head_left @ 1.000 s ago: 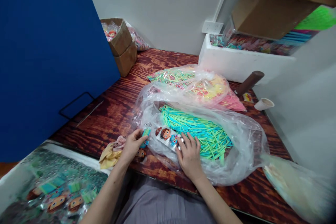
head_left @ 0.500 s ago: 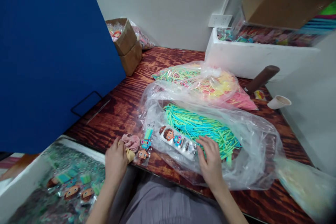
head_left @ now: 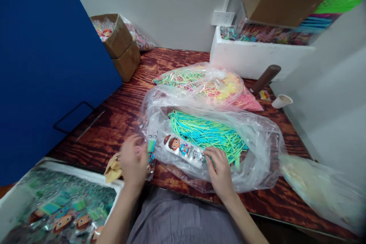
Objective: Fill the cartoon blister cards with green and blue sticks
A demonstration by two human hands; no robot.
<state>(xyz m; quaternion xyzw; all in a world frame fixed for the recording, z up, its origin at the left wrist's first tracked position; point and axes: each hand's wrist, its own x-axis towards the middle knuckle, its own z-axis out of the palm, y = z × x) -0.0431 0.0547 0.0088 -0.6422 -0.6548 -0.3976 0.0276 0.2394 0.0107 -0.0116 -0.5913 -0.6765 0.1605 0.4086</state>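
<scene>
My right hand has thumb and fingertips together at the right end of a stack of flat printed plastic bags with a cartoon figure. The bags lie on the front of an open clear bag full of green and blue thin sticks. My left hand is smeared by motion, above the left edge of a small filled packet with green sticks in it. A pink piece shows between its fingers, and a crumpled yellow cloth-like piece lies beside it; whether the hand grips anything is unclear.
A white foam box with filled packets stands at the lower left. Behind lies a tied bag of coloured sticks. A brown tube, a paper cup and a large foam box stand right. A blue panel borders the left.
My left hand has moved from the pink and yellow pieces toward the filled packet, now partly covering it. My right hand stays at the bags' end. The view has shifted to the right.
</scene>
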